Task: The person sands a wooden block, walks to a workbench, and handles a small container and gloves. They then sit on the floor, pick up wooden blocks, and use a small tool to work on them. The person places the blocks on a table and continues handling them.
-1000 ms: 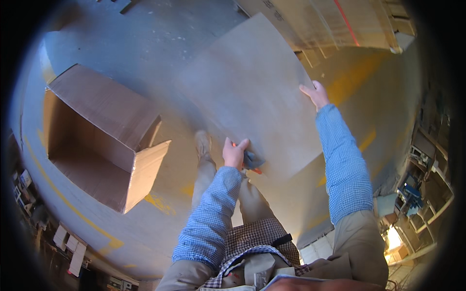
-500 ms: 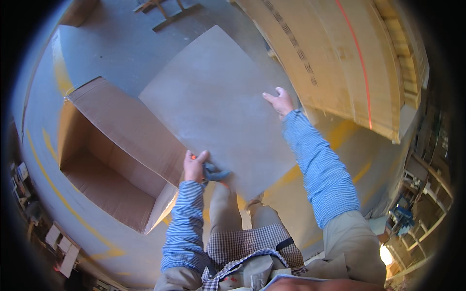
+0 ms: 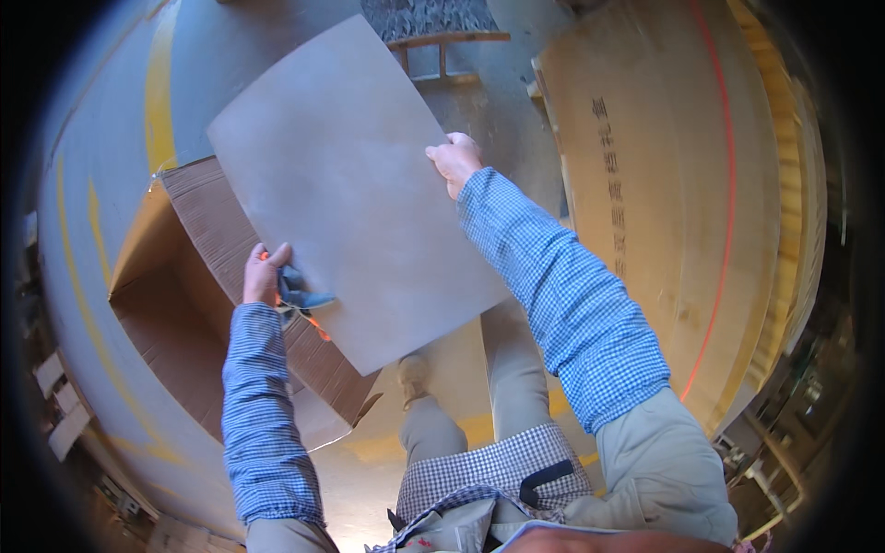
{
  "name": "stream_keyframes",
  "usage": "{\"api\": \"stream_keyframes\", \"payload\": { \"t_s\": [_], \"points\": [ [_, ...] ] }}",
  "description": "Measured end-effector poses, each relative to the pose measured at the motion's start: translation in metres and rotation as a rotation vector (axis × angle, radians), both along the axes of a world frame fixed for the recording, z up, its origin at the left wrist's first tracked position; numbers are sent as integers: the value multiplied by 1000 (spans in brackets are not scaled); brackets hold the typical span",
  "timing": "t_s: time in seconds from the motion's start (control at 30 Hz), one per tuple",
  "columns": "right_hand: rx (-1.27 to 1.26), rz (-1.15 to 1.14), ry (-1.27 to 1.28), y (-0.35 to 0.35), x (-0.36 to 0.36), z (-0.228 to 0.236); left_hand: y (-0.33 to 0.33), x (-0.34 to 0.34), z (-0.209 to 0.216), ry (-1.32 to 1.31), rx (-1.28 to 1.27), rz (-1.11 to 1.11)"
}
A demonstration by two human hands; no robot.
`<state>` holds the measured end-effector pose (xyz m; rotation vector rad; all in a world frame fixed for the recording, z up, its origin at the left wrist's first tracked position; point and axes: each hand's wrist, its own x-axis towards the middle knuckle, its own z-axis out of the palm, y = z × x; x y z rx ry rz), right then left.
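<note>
- Bluish floor (image 3: 115, 166) shows in the head view, with yellow stripes (image 3: 159, 97) painted on it. At the top is a low wooden stand (image 3: 452, 39).
- One big, flat gray sheet (image 3: 355, 184) is up in front of the person, tilted, between both hands. Its left side covers part of an open cardboard box (image 3: 205, 198) on the floor.
- The right hand (image 3: 456, 164) pinches the sheet's right edge. Its thumb lies on the front face, and the other fingers are mostly tucked behind, so I cannot see them well.
- The left hand (image 3: 265, 275) is closed at the left edge, thumb on top. Bunched in that same hand is a blue floppy thing (image 3: 300, 293) with orange bits (image 3: 320, 327); it may be a cloth or a glove, but it is hard to tell.
- The sheet looks thin and stiff, and not too heavy for two hands. Its smooth face could be slippery, and its corners might bend if bumped. Two far-apart edges look like the best places to hold.
- No writing shows on the sheet. On the right, a huge brown carton (image 3: 668, 194) has a row of dark printed characters (image 3: 608, 175) and a long red line (image 3: 728, 184).
</note>
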<state>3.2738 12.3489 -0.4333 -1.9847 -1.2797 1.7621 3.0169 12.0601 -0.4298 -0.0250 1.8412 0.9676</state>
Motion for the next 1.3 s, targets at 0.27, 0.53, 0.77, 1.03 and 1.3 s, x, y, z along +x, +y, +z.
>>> {"api": "stream_keyframes", "payload": {
  "t_s": [0.27,0.53,0.77,1.03,1.3],
  "points": [
    [213,542,122,121,-30,3,54,-87,-2,62,134,-36],
    [696,996,-677,263,13,-45,76,-84,12,27,-49,35],
    [688,1062,-655,146,68,-59,77,-81,20,-10,2,60],
    [94,773,-769,-41,236,-68,96,-65,7,7,-34,0],
    [-456,65,-639,-307,285,-78,107,-67,-6,-73,-124,-88]
  ]
}}
